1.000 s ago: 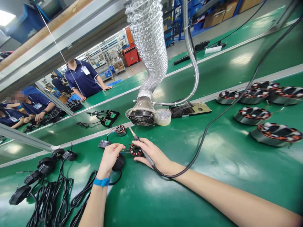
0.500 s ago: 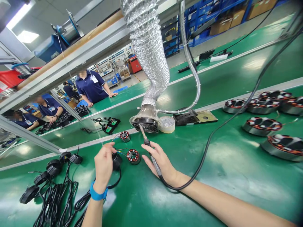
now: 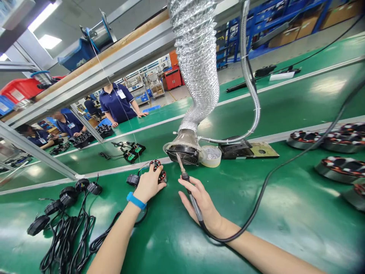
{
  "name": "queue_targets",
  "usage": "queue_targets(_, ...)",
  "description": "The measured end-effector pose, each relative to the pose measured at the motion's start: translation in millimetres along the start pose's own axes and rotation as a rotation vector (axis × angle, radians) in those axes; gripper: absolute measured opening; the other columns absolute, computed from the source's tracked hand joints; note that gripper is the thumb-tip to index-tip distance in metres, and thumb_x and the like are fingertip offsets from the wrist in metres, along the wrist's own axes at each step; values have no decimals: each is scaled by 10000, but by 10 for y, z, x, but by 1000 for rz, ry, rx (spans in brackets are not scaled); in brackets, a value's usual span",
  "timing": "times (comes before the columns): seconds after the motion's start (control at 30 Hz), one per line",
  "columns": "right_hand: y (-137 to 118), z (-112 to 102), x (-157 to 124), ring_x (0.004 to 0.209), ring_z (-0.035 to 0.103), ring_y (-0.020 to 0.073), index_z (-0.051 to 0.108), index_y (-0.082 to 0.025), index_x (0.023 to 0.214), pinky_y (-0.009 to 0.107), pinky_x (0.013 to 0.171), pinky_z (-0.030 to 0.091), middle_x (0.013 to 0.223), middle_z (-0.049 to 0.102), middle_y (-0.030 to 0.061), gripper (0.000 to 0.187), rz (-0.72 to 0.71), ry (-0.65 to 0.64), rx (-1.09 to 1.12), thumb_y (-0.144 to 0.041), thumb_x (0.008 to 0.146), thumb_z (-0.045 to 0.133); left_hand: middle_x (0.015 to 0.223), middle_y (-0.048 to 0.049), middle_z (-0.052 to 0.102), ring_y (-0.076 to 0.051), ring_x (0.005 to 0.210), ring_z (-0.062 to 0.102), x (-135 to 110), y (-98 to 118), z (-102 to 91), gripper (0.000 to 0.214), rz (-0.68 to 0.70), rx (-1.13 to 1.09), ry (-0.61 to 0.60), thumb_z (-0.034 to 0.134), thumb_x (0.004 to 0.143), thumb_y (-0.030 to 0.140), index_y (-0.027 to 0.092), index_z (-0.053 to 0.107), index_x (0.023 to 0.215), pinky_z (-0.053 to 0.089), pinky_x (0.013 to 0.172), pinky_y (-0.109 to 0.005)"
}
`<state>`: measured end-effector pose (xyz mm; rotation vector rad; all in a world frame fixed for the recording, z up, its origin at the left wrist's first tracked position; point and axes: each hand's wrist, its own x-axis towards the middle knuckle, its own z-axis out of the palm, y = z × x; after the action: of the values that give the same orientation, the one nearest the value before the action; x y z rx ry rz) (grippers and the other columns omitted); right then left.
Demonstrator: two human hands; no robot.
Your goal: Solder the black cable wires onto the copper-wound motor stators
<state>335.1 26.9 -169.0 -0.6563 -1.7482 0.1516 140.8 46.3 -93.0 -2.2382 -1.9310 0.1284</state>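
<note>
My left hand (image 3: 149, 183) reaches over two small wound motor stators beside the fan. Its thumb and fingers are around the nearer stator (image 3: 163, 176), which is partly covered by them. The farther stator (image 3: 155, 163) sits just beyond the fingertips. Left of that hand lies a black round cable-end part (image 3: 132, 180), with thin coloured wires close by. In my right hand (image 3: 207, 207) is a soldering iron (image 3: 194, 204), held like a pen with its tip pointing up and away, in front of the fan. The iron's black cord runs over the right wrist.
A fume-extraction fan (image 3: 182, 154) on a foil duct (image 3: 196, 64) stands ahead, beside a tape roll (image 3: 211, 156). Larger stators (image 3: 339, 169) sit at right. Black cables (image 3: 64, 239) with round ends lie at left. Co-workers (image 3: 119, 102) are across the bench, below a shelf beam.
My left hand has moved right and forward, from above the black round part onto the nearer stator. The right hand keeps its hold on the soldering iron. The view has shifted slightly.
</note>
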Motion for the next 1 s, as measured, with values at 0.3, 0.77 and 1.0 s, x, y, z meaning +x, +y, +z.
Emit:
queue_targets(0.3, -9, 6, 2, 1097, 616, 247, 437, -239, 1386, 407, 917, 556, 1170, 559, 132, 516, 15, -15, -9, -78, 906, 538, 1242, -121, 550, -314, 992, 649, 464, -207, 23, 589, -92, -55, -5, 711, 738, 473, 260, 562, 1267, 513, 842, -394)
queue_targets(0.77, 58, 25, -35, 1102, 608, 237, 456, -206, 1374, 366, 895, 555, 1192, 564, 152, 483, 22, -29, -3, -82, 914, 540, 1267, -127, 569, -259, 1070, 603, 1876, -566, 56, 448, -311, -75, -10, 627, 888, 391, 160, 548, 1263, 515, 891, -452)
queue_targets(1.0, 49, 27, -24, 1034, 645, 243, 464, -226, 1368, 368, 846, 573, 1156, 570, 141, 481, 33, -28, -16, -98, 910, 544, 1206, -217, 611, -293, 1127, 613, 1346, -647, -69, 353, -366, -29, 71, 391, 984, 247, 98, 515, 1279, 469, 920, -403)
